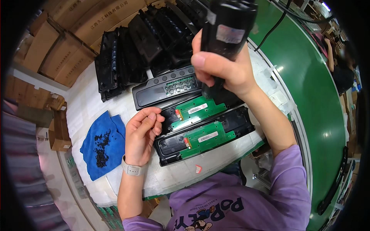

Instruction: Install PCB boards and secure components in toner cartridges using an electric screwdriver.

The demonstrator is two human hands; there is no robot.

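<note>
My right hand [231, 73] is wrapped round a black electric screwdriver [231, 23], its tip end pointing down at a green circuit board [195, 109]. That board lies in a black plastic housing; whether the tip touches it I cannot tell. My left hand [142, 133] is at the left end of this housing, thumb and fingers pinched together; anything between them is too small to make out. Nearer to me lies a second black housing [239, 125] with a similar green board [212, 135]. A third black panel [150, 94] with round buttons rests just beyond.
A blue cloth [92, 134] bearing a pile of small black screws [101, 154] lies left. Several black housings [144, 42] are stacked at the back, before cardboard boxes [96, 19]. A green conveyor belt [304, 77] runs along the right; another person [343, 69] is beyond it.
</note>
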